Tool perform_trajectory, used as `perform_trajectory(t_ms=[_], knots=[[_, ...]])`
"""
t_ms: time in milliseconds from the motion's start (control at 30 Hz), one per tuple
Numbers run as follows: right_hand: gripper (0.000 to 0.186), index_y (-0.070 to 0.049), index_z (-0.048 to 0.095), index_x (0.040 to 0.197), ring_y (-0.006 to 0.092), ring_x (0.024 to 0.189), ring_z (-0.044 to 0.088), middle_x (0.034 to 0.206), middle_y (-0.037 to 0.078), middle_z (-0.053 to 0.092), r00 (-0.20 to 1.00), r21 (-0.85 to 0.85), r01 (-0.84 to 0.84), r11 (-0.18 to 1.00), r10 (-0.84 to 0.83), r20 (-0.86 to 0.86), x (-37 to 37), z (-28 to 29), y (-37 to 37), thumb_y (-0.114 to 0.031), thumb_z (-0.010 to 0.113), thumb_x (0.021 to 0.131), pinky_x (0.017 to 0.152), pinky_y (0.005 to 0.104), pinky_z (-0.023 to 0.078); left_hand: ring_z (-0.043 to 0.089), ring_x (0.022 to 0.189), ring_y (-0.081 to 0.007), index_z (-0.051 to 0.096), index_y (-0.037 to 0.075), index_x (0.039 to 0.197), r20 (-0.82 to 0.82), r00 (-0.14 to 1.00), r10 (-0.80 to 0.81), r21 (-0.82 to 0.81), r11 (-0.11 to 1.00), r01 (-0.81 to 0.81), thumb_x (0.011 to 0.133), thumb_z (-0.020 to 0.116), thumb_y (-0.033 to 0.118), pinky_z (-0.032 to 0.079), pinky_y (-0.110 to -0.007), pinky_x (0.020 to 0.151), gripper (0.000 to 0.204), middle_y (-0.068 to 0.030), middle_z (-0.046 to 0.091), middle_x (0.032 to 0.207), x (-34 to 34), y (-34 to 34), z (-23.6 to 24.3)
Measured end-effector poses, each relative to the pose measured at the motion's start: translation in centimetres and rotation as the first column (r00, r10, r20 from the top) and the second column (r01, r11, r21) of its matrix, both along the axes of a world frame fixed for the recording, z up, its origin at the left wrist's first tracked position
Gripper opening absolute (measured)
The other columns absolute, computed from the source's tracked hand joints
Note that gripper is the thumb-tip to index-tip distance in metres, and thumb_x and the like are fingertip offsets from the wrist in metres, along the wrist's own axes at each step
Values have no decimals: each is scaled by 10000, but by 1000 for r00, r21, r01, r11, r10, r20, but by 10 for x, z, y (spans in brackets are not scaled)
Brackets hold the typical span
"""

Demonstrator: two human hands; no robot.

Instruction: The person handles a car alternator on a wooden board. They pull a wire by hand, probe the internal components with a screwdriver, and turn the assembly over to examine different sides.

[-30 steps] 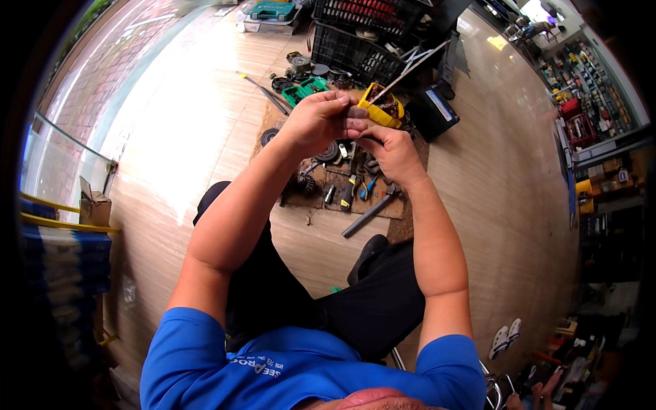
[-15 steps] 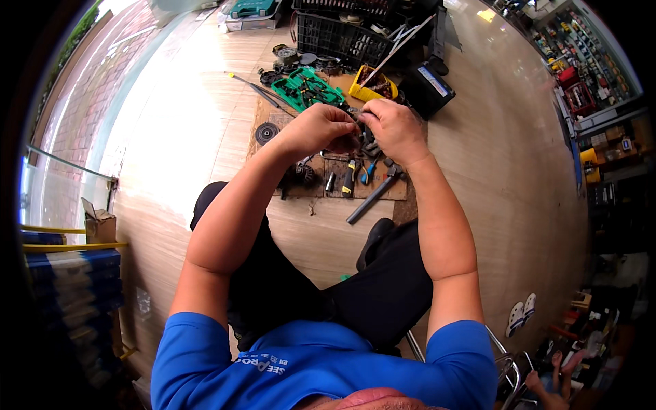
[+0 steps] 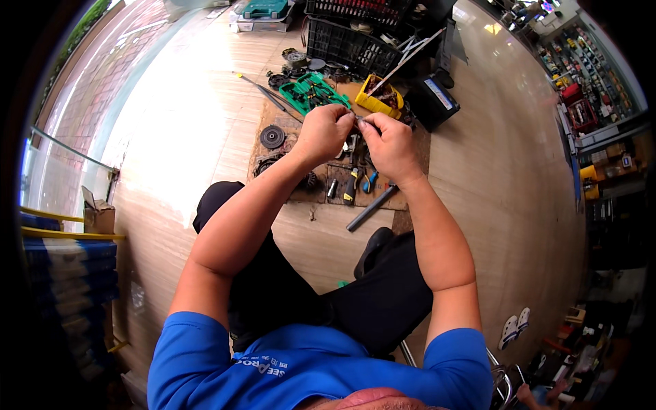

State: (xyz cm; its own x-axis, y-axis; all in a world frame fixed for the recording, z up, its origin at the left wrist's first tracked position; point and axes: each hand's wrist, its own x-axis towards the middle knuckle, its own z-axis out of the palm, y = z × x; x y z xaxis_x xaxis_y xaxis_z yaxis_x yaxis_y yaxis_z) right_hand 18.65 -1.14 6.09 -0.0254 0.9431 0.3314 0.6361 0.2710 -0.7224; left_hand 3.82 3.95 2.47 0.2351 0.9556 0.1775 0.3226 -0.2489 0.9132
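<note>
Both my hands meet above a cardboard mat (image 3: 307, 195) on the floor. The fingers of my left hand (image 3: 324, 131) and my right hand (image 3: 389, 145) are pinched together around something small and dark, too small to name. Below them lie yellow-and-black pliers (image 3: 352, 186), blue-handled pliers (image 3: 370, 182) and a short silver socket (image 3: 332, 188). A hammer's grey handle (image 3: 372, 207) slants near my right hand, its head hidden. Beyond my fingers sits an open green tool case (image 3: 307, 94), and a round black disc (image 3: 272, 137) lies to the left.
A yellow bin (image 3: 380, 97) of small parts and a black box-shaped battery (image 3: 434, 102) stand at the far right of the mat. Black crates (image 3: 348, 48) stand behind. Stacked blue-and-white packages (image 3: 72, 273) are at the left, white clogs (image 3: 509, 331) at the right.
My hands have drawn closer together, fingertips now meeting. The view has shifted slightly, so the surroundings sit a little further right and lower.
</note>
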Motion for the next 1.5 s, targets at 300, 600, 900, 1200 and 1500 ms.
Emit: perform_trajectory(t_ms=[300, 600, 900, 1200, 1500], knots=[[109, -11, 651, 930, 352, 765, 655, 831, 203, 655, 997, 212, -49, 976, 61, -51, -10, -11, 1, -80, 642, 846, 673, 381, 515, 642, 868, -142, 605, -46, 1052, 764, 645, 15, -270, 915, 299, 990, 498, 154, 518, -257, 784, 235, -99, 673, 980, 2, -2, 4], [111, -22, 653, 927, 373, 762, 648, 805, 214, 644, 997, 111, -70, 991, 71, -3, -8, -18, 2, -86, 648, 838, 651, 397, 512, 641, 836, -123, 613, -45, 1047, 777, 630, -10, -229, 927, 297, 964, 548, 96, 517, -246, 754, 176, -82, 680, 951, 5, -2, -4], [209, 17, 672, 988, 72, 697, 599, 836, 13, 679, 819, -111, -171, 979, 78, -569, 26, -5, 13, -180, 625, 938, 658, 231, 499, 661, 892, -146, 610, -51, 1080, 456, 838, -299, -25, 937, 348, 970, 523, 44, 534, -283, 836, 169, -83, 687, 929, 1, -12, 8], [158, 20, 638, 965, 98, 745, 642, 864, 42, 669, 619, -205, -344, 916, 57, -783, 15, 3, 4, -121, 565, 963, 735, 240, 548, 652, 848, -121, 635, -54, 1057, 471, 819, -327, -16, 925, 379, 954, 543, 25, 525, -259, 787, 159, -66, 692, 897, 2, -18, 13], [138, -64, 627, 965, 78, 726, 606, 843, -3, 653, 456, -248, -301, 921, -89, -885, 1, -10, 1, -183, 558, 963, 642, 225, 495, 631, 849, -88, 653, -38, 1047, 147, 958, -246, 151, 963, 225, 918, 584, 14, 511, -245, 763, 156, -86, 704, 907, -2, -20, 9]])
